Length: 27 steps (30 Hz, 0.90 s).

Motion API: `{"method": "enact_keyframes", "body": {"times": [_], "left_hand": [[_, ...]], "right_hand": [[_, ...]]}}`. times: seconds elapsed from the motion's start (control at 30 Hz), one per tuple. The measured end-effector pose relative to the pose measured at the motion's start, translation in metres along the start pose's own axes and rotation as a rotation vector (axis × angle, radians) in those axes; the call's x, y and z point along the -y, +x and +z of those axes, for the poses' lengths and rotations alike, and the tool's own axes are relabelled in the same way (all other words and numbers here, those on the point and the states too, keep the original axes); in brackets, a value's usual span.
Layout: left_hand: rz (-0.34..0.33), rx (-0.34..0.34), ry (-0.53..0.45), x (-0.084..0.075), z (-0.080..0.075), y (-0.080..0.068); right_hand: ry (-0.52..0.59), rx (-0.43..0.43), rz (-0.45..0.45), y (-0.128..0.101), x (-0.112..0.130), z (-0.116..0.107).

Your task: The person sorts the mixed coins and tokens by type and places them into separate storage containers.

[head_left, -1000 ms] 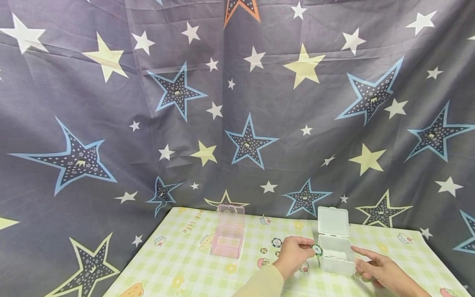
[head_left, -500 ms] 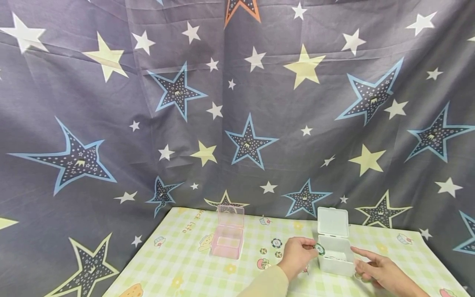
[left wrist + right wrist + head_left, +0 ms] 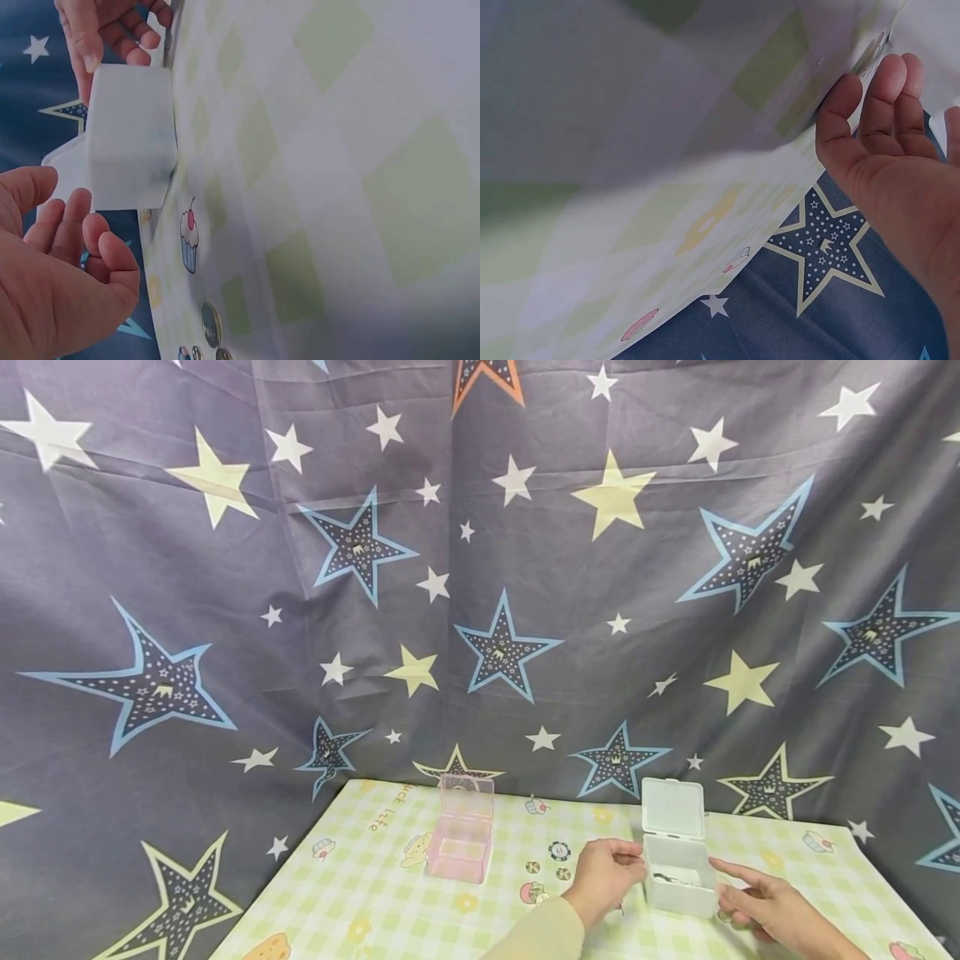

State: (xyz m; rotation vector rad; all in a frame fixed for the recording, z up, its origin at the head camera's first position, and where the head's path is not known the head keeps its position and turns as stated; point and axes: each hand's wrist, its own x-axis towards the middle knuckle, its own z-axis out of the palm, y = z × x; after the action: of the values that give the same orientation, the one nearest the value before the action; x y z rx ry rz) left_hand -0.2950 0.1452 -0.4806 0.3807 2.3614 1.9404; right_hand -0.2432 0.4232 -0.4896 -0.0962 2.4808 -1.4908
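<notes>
A small white box (image 3: 678,900) stands at the right of the table with its lid (image 3: 673,807) raised. Inside it lie a green-and-white poker chip (image 3: 663,877) and some pale pieces too small to make out. My left hand (image 3: 606,878) is at the box's left side, fingertips by the rim; in the left wrist view its thumb and fingers are apart, holding nothing. On the other side my right hand (image 3: 772,906) rests against the right wall, index finger stretched along it. In the right wrist view its fingers (image 3: 885,82) are loosely bent beside the box.
Left of my left hand lie a dark round chip (image 3: 558,851), a gold coin-like disc (image 3: 532,867), another gold disc (image 3: 563,874) and more partly hidden discs (image 3: 542,899). A clear pink box (image 3: 459,864) with raised lid stands further left. A star-patterned curtain (image 3: 510,560) hangs behind.
The green-and-white poker chip moved right in my left hand to the white box's rim, was let go and now lies inside. My right hand has stayed at the box's right side.
</notes>
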Motion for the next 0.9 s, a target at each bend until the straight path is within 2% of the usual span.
{"method": "enact_keyframes", "body": {"times": [0.13,0.23,0.3,0.5,0.67,0.9], "left_hand": [[0.04,-0.012,0.081,0.008,-0.008,0.006],[0.088,-0.022,0.219,0.017,-0.023,0.014],[0.097,-0.046,0.315,0.023,-0.035,0.017],[0.04,-0.158,0.585,0.044,-0.061,0.027],[0.017,-0.155,0.652,0.056,-0.069,0.031],[0.031,-0.149,0.705,0.062,-0.074,0.033]], "right_hand": [[-0.007,-0.008,-0.016,0.0,-0.002,0.0],[-0.007,-0.021,-0.012,0.0,-0.002,0.001],[-0.004,-0.022,-0.006,0.0,-0.001,0.001],[-0.009,-0.027,-0.004,0.0,-0.001,0.0],[-0.016,-0.039,0.0,0.0,-0.002,0.0],[-0.006,-0.032,-0.002,0.0,-0.001,0.001]]}}
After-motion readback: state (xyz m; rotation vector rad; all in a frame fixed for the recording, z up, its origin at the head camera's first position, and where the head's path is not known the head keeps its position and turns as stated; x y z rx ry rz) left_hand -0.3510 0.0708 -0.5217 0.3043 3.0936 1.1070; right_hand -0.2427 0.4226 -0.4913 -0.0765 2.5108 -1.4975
